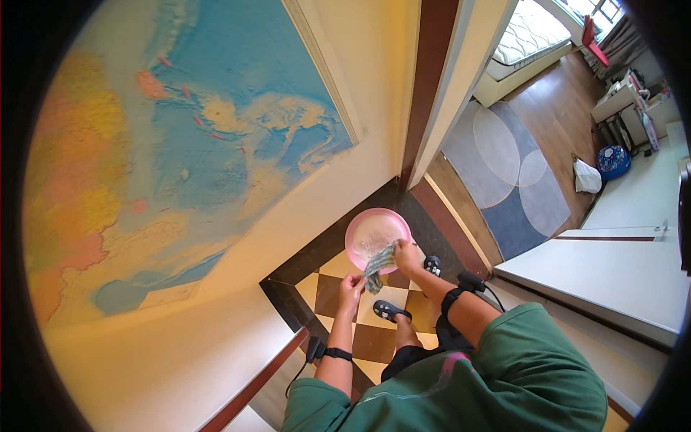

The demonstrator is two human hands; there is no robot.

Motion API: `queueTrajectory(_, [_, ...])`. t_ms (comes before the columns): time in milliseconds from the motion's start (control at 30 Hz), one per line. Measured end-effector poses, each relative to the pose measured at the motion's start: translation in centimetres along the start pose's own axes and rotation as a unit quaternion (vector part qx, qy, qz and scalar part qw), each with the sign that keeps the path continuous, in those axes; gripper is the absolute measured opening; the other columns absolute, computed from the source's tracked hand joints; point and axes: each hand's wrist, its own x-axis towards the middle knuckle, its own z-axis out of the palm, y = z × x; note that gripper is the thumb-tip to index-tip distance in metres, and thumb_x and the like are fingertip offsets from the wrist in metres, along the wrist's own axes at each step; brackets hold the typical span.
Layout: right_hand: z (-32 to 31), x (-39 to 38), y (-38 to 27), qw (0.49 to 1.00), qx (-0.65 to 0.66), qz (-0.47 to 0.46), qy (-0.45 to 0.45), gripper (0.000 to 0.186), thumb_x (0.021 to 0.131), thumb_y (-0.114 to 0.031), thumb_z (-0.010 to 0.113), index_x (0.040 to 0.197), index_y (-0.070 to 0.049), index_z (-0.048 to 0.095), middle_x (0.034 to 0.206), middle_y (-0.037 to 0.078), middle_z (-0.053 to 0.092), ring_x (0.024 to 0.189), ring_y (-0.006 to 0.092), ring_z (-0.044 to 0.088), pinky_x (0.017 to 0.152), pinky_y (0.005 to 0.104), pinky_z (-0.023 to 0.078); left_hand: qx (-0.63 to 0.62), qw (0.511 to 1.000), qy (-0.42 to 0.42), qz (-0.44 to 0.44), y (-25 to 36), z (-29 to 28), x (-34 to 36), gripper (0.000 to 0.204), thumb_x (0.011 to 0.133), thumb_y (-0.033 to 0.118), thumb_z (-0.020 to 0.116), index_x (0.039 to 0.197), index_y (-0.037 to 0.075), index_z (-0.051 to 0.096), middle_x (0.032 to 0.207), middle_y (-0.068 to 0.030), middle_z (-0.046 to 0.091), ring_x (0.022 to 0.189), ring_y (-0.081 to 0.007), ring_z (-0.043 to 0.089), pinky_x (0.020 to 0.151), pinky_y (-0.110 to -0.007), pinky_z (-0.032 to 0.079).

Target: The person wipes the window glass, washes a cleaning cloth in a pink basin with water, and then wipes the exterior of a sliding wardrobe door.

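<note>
**Grey-green striped fabric cloth (377,271): soft, limp, secured at both ends**

At the far left, a blue, yellow and orange relief map (216,108) is mounted on a cream-painted wall (309,223). Next, the bare left hand (352,288) is recorded with its fingers closed on the lower-left end of the cloth. The cloth is located across the near rim of a round pink plastic basin (350,239), as viewed from above; its exact height over the rim cannot be told. What appears to be pale, cloudy liquid (376,232) is contained in the basin, which is set on a cream-and-brown checkered tile floor (374,343).

The upper-right end is gripped by the bare right hand (408,257), its fingers curled round and partly hidden. The long axis is therefore set diagonally, pointing up and away to the right; a loose fold is directed back toward the wearer.

The cloth is judged light, pliable and not fragile. Wetness cannot be confirmed; if soaked, added weight and slipperiness are to be expected. Hold is best taken at the gathered ends.

Further right, beyond a doorway, a grey-and-blue rug patterned with circles (497,144) and a small white bag (586,176) are noted.
</note>
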Motion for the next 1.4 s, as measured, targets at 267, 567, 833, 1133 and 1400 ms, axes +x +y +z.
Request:
queueTrajectory(267, [-3.7, -5.5, -5.3, 0.977, 0.168, -0.056, -0.115, 0.015, 0.091, -0.006, 0.055, 0.098, 0.001, 0.067, 0.083, 0.015, 0.066, 0.077, 0.0238, 0.064, 0.074, 0.0372, 0.052, 0.150, 0.969, 0.011, 0.195, 4.7, -3.5, -7.8, 0.008, 0.092, 0.004, 0.059, 0.093, 0.002, 0.052, 0.083, -0.0048, 0.060, 0.075, -0.0107, 0.055, 0.069, -0.027, 0.046])
queueTrajectory(567, [-0.4, -15.2, -10.1, 0.967, 0.171, -0.188, -0.023, 0.013, 0.089, -0.008, 0.053, 0.093, 0.000, 0.062, 0.079, 0.013, 0.062, 0.076, 0.0202, 0.059, 0.071, 0.0343, 0.046, 0.171, 0.925, 0.148, 0.304, 5.6, -7.0, -13.9, 0.010, 0.100, 0.011, 0.046, 0.093, 0.004, 0.048, 0.081, -0.0040, 0.048, 0.076, -0.0137, 0.047, 0.073, -0.029, 0.041])
queueTrajectory(833, [2.3, -22.1, -15.4, 0.963, 0.101, -0.248, -0.024, 0.034, 0.091, -0.028, 0.064, 0.076, 0.002, 0.060, 0.059, 0.010, 0.050, 0.056, 0.0180, 0.048, 0.055, 0.0374, 0.041, 0.056, 0.951, 0.174, 0.248, 4.3, -12.9, -17.4, 0.020, 0.101, 0.015, 0.045, 0.083, 0.005, 0.050, 0.074, 0.0018, 0.042, 0.071, -0.0085, 0.039, 0.065, -0.024, 0.036])
queueTrajectory(1133, [6.5, -26.5, -15.7, 0.964, 0.018, -0.233, -0.126, 0.045, 0.089, -0.046, 0.064, 0.078, -0.003, 0.063, 0.067, 0.014, 0.060, 0.062, 0.0285, 0.060, 0.059, 0.0421, 0.046, -0.075, 0.956, 0.226, 0.172, 1.0, -17.2, -21.8, 0.027, 0.102, 0.023, 0.047, 0.087, 0.004, 0.058, 0.077, 0.0014, 0.056, 0.066, -0.0063, 0.049, 0.062, -0.024, 0.041])
queueTrajectory(1400, [7.0, -27.5, -14.6, 0.935, -0.048, -0.320, -0.146, 0.039, 0.082, -0.045, 0.069, 0.091, -0.008, 0.067, 0.079, 0.017, 0.068, 0.075, 0.0327, 0.068, 0.068, 0.0425, 0.052, -0.202, 0.962, 0.081, 0.168, -0.4, -19.1, -26.0, 0.015, 0.095, 0.018, 0.061, 0.084, 0.008, 0.056, 0.074, -0.0002, 0.060, 0.069, -0.0076, 0.057, 0.061, -0.024, 0.045])
